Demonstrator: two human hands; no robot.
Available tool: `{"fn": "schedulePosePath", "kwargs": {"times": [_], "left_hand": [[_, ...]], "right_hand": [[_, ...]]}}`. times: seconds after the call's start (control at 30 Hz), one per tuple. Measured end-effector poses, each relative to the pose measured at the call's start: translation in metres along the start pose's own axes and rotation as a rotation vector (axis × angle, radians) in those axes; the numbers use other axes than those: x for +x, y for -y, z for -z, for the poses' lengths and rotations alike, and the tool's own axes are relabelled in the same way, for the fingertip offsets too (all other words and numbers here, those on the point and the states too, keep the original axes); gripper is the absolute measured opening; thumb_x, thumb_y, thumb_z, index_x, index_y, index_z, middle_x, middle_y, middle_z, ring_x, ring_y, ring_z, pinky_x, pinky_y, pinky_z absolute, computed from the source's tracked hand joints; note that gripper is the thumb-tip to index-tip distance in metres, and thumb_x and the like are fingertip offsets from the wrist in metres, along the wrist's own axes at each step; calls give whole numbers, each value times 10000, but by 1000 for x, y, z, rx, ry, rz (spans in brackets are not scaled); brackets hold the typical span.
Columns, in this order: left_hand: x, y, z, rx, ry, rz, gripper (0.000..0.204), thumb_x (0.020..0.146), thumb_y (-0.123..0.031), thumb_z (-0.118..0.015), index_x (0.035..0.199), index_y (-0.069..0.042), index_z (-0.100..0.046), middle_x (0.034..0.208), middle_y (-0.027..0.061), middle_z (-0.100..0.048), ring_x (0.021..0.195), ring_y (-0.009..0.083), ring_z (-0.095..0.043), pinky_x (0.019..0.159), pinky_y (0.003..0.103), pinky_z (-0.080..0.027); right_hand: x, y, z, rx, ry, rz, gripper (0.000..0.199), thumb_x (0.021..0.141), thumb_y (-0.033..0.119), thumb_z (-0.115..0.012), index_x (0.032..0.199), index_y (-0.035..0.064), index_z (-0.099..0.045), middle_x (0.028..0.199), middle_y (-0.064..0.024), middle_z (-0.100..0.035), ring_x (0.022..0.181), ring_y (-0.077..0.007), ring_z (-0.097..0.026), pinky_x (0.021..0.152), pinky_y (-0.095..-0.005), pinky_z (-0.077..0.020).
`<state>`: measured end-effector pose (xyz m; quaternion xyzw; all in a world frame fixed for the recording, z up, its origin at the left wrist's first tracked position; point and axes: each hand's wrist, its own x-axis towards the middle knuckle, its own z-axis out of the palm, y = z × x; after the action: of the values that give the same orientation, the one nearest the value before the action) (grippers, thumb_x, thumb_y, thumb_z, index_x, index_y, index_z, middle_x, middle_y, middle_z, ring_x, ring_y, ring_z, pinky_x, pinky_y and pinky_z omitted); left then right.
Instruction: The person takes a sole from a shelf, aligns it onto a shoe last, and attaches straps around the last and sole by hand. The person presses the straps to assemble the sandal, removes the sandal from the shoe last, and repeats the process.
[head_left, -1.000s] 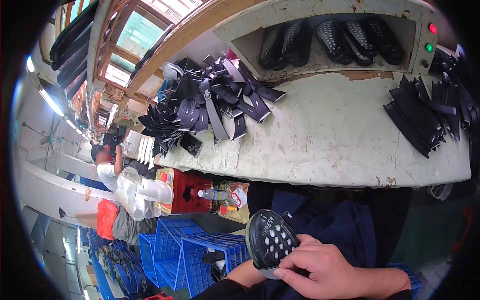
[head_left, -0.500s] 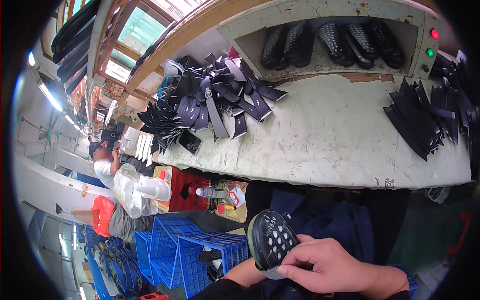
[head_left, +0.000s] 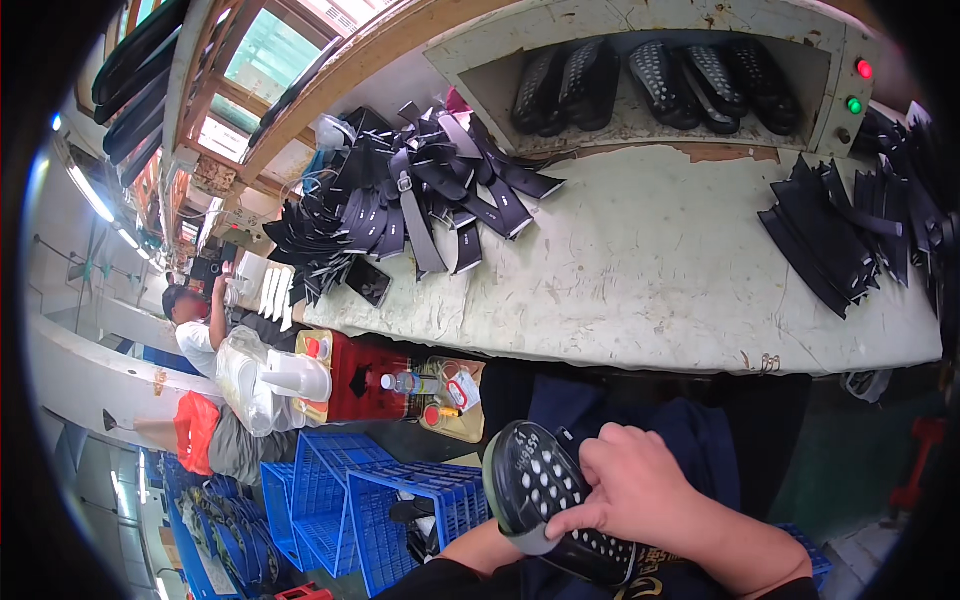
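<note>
Low in front of me is a black shoe sole (head_left: 543,478), tilted, its underside up, with rows of pale round spots, handwritten marks and a green edge at one side. A grey strap (head_left: 534,542) crosses its near edge. My right hand (head_left: 632,492) is above the sole, thumb pressed on the strap and the other fingers curled. From below, my left hand (head_left: 492,546) holds the sole; only its wrist area shows, with the fingers hidden behind the sole.
Black straps (head_left: 400,190) are heaped on the pale worktable (head_left: 640,240), more at its right. A heating box (head_left: 840,60) at the back holds several spotted soles (head_left: 660,85). Blue crates (head_left: 365,500), a bottle (head_left: 410,384) and a red container (head_left: 365,365) stand lower left. A seated person (head_left: 197,325) is farther left.
My right hand has risen and turned, its fingers lifting off the sole while the thumb stays at the grey strap. More of the spotted underside shows. The view has shifted slightly.
</note>
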<state>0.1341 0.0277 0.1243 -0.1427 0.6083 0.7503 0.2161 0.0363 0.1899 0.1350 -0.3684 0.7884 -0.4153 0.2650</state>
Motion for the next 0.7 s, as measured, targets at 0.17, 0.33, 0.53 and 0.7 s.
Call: {"fn": "schedulePosePath", "kwargs": {"times": [0.17,0.33,0.53,0.7], "left_hand": [[6,-2,14,178,185,160,405,918,-289,-661,1238,-55,-573,1161,71,-617,1212,173,-541,1040,346,-428],[18,4,8,-134,243,201,616,911,-479,-568,1327,-29,-506,1249,126,-590,1225,246,-555,1044,384,-438],[17,1,-22,-684,188,173,761,941,-604,-414,1412,-6,-435,1349,178,-550,1244,303,-559,1052,434,-446],[18,-19,-46,-689,159,305,581,1021,-420,-387,1425,-5,-427,1377,182,-534,1258,298,-546,1067,429,-429]], "right_hand": [[-3,7,2,57,-31,-111,532,869,399,-682,1236,29,-571,1135,-169,-572,1075,-302,-590,999,-493,-412],[-7,-23,37,269,-323,15,804,714,484,-816,1292,20,-504,1238,-206,-505,1119,-333,-533,957,-343,-437],[3,41,69,122,-396,71,571,821,277,-724,1279,2,-524,1261,-217,-540,1063,-340,-578,926,-346,-465],[6,32,73,-269,-374,-162,421,815,224,-723,1157,7,-609,1041,-183,-648,865,-332,-640,773,-357,-513]]}}
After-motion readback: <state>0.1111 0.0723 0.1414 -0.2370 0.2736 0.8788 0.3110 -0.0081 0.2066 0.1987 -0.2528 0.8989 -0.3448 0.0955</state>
